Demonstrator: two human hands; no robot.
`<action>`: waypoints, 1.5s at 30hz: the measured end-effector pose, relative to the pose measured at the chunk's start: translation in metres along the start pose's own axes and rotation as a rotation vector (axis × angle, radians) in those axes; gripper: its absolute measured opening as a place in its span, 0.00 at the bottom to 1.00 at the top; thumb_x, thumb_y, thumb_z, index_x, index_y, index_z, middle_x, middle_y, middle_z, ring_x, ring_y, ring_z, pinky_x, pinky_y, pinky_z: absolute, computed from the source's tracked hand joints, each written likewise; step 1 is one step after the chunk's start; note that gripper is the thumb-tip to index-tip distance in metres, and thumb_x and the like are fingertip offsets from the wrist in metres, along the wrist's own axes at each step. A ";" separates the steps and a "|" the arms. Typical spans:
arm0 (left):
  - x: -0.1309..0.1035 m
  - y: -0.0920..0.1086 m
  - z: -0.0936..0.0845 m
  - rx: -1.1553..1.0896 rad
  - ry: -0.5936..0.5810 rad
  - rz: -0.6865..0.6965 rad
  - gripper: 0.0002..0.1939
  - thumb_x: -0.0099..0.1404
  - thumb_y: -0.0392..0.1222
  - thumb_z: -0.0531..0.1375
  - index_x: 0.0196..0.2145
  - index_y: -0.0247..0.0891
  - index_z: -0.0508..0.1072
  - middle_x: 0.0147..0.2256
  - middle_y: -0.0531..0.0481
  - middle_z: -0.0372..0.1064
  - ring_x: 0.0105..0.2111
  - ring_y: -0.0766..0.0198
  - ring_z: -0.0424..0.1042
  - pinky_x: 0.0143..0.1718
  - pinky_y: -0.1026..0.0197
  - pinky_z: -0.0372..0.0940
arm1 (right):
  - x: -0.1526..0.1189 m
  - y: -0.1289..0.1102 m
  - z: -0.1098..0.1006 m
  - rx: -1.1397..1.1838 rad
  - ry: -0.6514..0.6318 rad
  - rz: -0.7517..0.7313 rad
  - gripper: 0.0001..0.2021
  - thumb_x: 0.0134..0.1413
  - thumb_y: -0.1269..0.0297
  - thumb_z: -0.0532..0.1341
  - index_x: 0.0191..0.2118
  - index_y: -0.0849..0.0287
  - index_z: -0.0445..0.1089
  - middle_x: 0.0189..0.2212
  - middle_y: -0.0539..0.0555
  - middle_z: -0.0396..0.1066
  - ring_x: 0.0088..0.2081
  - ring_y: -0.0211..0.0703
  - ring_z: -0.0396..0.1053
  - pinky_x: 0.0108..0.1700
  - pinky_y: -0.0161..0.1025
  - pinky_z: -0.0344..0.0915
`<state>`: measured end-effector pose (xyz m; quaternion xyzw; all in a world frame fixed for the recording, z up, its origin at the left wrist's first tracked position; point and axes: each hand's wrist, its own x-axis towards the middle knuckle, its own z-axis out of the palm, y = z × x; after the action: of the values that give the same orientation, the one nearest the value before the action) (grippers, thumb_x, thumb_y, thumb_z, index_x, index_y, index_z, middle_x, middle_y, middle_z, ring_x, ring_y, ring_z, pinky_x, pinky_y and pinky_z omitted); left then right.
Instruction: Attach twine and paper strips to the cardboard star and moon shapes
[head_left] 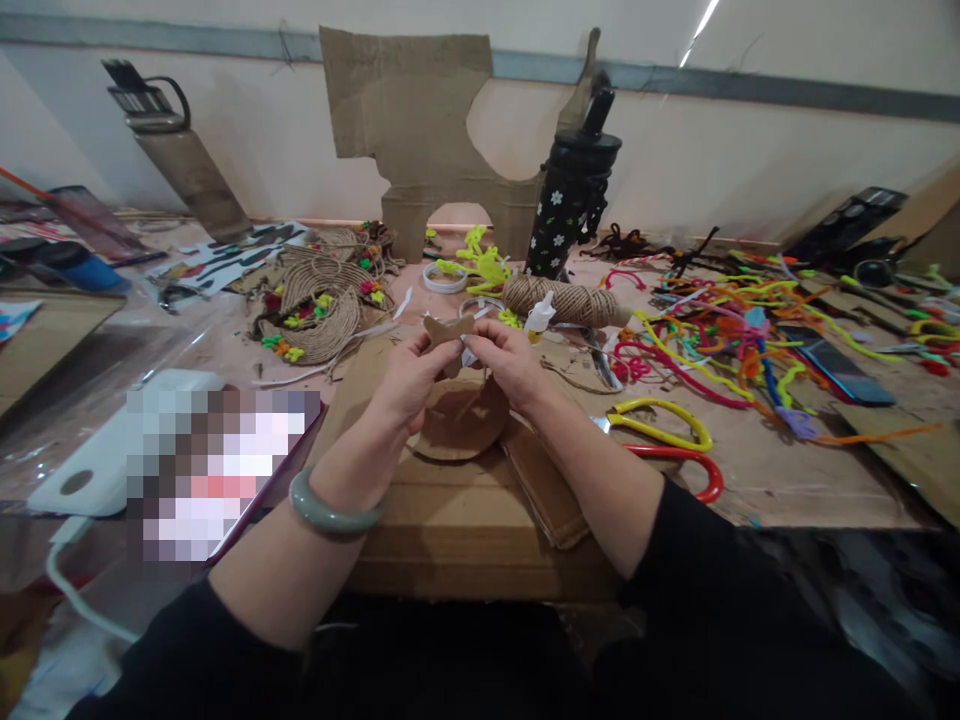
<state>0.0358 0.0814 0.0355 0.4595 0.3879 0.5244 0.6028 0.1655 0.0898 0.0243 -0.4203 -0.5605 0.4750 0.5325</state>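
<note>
Both hands meet at chest height over the work surface around a small cardboard cutout (448, 331) with an uneven, pointed outline. My left hand (411, 385), a grey-green bangle (334, 503) on its wrist, pinches the cutout from the left. Closed at the cutout's right edge are the fingertips of my right hand (508, 362). A small white scrap (468, 354) shows between the fingertips; which hand grips it I cannot tell. Below the hands lies a round cardboard piece (461, 428) on a large cardboard slab (420, 500). A cardboard strip (544, 485) rests by my right forearm.
Yellow-handled scissors (664, 422) and a red handle (697, 468) lie right of the slab. A glue bottle (538, 315) and twine roll (562, 298) sit beyond my hands. Coloured pipe cleaners (720, 340) spread rightward. A phone (225, 475) and coiled-rope pieces (319, 295) are left.
</note>
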 end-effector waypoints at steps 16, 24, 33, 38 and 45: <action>0.006 -0.006 -0.002 0.001 0.206 0.042 0.12 0.43 0.41 0.67 0.25 0.36 0.69 0.22 0.57 0.64 0.23 0.71 0.61 0.27 0.65 0.54 | -0.006 -0.004 0.001 -0.252 0.288 -0.247 0.08 0.52 0.58 0.58 0.29 0.56 0.65 0.24 0.47 0.64 0.27 0.35 0.60 0.32 0.36 0.57; 0.004 -0.006 0.001 0.028 0.195 0.131 0.11 0.45 0.39 0.67 0.28 0.34 0.74 0.26 0.54 0.70 0.27 0.70 0.64 0.32 0.65 0.59 | -0.009 0.003 0.000 -0.432 0.165 -0.309 0.07 0.55 0.61 0.57 0.30 0.57 0.68 0.26 0.49 0.67 0.29 0.36 0.62 0.35 0.37 0.58; -0.001 -0.005 0.004 0.086 0.144 0.177 0.04 0.48 0.38 0.65 0.24 0.36 0.75 0.24 0.54 0.70 0.26 0.69 0.64 0.32 0.65 0.61 | -0.005 0.003 -0.001 -0.385 0.203 -0.268 0.07 0.53 0.60 0.58 0.29 0.57 0.68 0.25 0.48 0.69 0.28 0.35 0.63 0.34 0.37 0.59; -0.002 -0.003 0.006 0.079 0.100 0.191 0.02 0.47 0.35 0.64 0.23 0.37 0.76 0.23 0.55 0.69 0.27 0.68 0.65 0.34 0.64 0.62 | -0.006 0.002 -0.001 -0.373 0.207 -0.256 0.06 0.52 0.61 0.58 0.29 0.57 0.67 0.25 0.48 0.67 0.28 0.35 0.61 0.34 0.37 0.59; -0.001 -0.004 0.005 0.087 0.081 0.192 0.04 0.48 0.37 0.66 0.26 0.38 0.78 0.28 0.52 0.73 0.33 0.65 0.70 0.41 0.62 0.64 | -0.006 0.003 -0.001 -0.381 0.207 -0.245 0.06 0.52 0.61 0.58 0.28 0.57 0.66 0.24 0.47 0.66 0.28 0.35 0.60 0.34 0.37 0.58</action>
<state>0.0419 0.0791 0.0331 0.4987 0.3886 0.5805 0.5132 0.1673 0.0851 0.0205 -0.4886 -0.6290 0.2471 0.5519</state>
